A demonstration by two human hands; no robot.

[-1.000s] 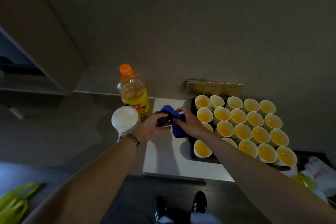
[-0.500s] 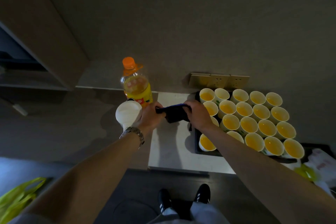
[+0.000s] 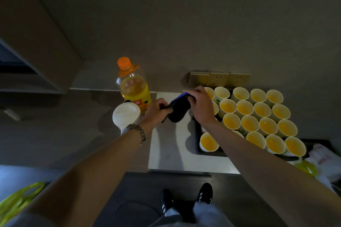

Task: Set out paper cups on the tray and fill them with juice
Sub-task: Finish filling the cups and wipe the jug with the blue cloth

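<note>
Both hands are gripping a dark cloth with a blue edge (image 3: 178,109), held in the air over the white surface (image 3: 171,153) between the juice bottle and the tray. The left hand (image 3: 156,109) is pinching one end with curled fingers (image 3: 162,103), and the right hand (image 3: 200,106) is clutching the other end, its fingers (image 3: 191,97) wrapped over the blue edge.

The black tray (image 3: 198,134) is sitting on the right part of the surface, packed with rows of paper cups (image 3: 250,123), and every cup whose inside is showing is holding orange juice. One filled cup (image 3: 209,142) is standing at the tray's near-left corner, slightly apart from the rows. The orange-capped juice bottle (image 3: 133,86) is standing upright at the back, cap on, roughly half full, with a stack of white paper cups (image 3: 126,116) just in front of it.

Judging by this, setting out and pouring are looking finished, and the person is probably tidying: folding or readying the cloth for wiping. The next move is calling for care, since the right forearm is hanging directly over the full cups; any wiping along the tray edge needs a light touch so nothing is tipping.
</note>
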